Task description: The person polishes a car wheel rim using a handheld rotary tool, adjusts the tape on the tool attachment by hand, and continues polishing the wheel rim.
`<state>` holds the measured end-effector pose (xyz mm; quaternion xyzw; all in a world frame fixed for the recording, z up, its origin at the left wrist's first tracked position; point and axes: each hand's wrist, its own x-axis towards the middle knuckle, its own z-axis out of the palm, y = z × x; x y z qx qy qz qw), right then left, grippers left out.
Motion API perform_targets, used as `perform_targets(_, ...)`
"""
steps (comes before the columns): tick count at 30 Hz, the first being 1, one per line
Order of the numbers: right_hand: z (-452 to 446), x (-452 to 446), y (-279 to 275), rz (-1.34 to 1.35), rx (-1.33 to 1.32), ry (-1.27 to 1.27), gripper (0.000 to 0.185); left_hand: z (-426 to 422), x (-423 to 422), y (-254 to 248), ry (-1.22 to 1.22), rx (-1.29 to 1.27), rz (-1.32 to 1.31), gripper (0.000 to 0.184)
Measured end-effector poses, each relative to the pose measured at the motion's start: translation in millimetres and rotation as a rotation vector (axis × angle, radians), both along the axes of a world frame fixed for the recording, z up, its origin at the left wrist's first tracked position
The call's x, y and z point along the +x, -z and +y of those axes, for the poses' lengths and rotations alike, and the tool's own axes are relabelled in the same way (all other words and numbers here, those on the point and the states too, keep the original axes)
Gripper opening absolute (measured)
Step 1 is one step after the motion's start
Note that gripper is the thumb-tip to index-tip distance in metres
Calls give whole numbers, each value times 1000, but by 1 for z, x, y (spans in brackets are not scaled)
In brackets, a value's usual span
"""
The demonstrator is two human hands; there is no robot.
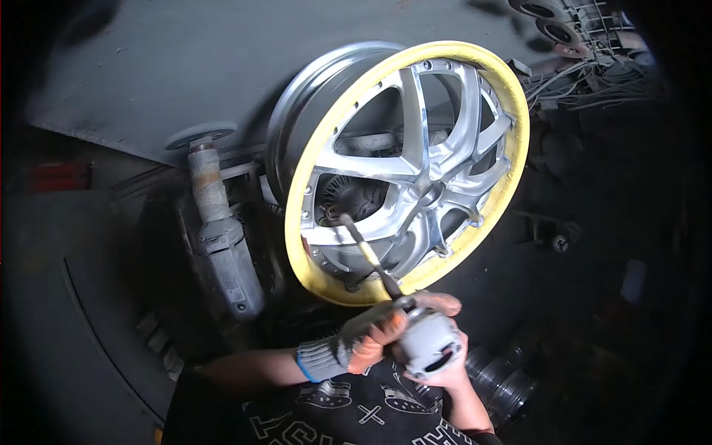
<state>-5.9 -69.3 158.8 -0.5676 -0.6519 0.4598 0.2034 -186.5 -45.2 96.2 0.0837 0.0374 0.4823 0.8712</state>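
A silver multi-spoke wheel rim [411,167] with a yellow outer lip stands tilted in front of me. My left hand [363,341], in a grey and orange glove, is wrapped round the neck of a grey power tool [430,345]. My right hand [454,363] grips the body of the same tool from the right; its fingers are partly hidden. From the tool a long thin shaft points up and left, and its tip lies in front of a lower left spoke. Whether the tip touches the spoke I cannot tell.
Left of the rim is an angle grinder [226,259] with a round disc [200,136] at its top. A grey panel [185,59] stands behind the rim. Cables [593,89] hang at the upper right, and dark cylindrical parts [504,382] lie at the lower right.
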Motion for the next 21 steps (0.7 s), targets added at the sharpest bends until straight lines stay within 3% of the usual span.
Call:
perform_targets(1, -3, 10, -4, 30, -69, 91, 81, 3, 13, 6, -66, 67, -47, 62)
perform_targets(2, -5, 19, -9, 64, -134, 187, 84, 5, 16, 0, 61, -13, -146, 51)
perform_targets(4, 5, 25, -24, 91, -302, 327, 88, 14, 32, 27, 498, 130, -35, 93)
perform_targets(6, 23, 24, -27, 107, -130, 207, 98, 13, 52, 29, 567, 90, -107, 66)
perform_targets(7, 31, 25, -28, 71, -50, 124, 102, 18, 58, 22, 341, 232, 58, 27)
perform_targets(8, 29, 30, -24, 119, -45, 144, 109, 29, 52, 15, 451, 232, 88, 30)
perform_targets(11, 25, 43, -24, 153, -101, 223, 108, 70, 36, -10, 392, 306, 222, 60)
perform_targets(12, 27, 46, -25, 155, -121, 243, 108, 52, 73, 0, 298, 259, 141, 61)
perform_targets(15, 36, 49, -24, 152, -161, 283, 107, 67, 77, -4, 53, 361, 404, 60)
perform_targets(19, 48, 51, -24, 154, -191, 318, 106, 72, 82, 9, 80, 518, 412, 61)
perform_targets(21, 52, 52, -23, 154, -197, 323, 106, 67, 89, 20, 146, 505, 243, 68)
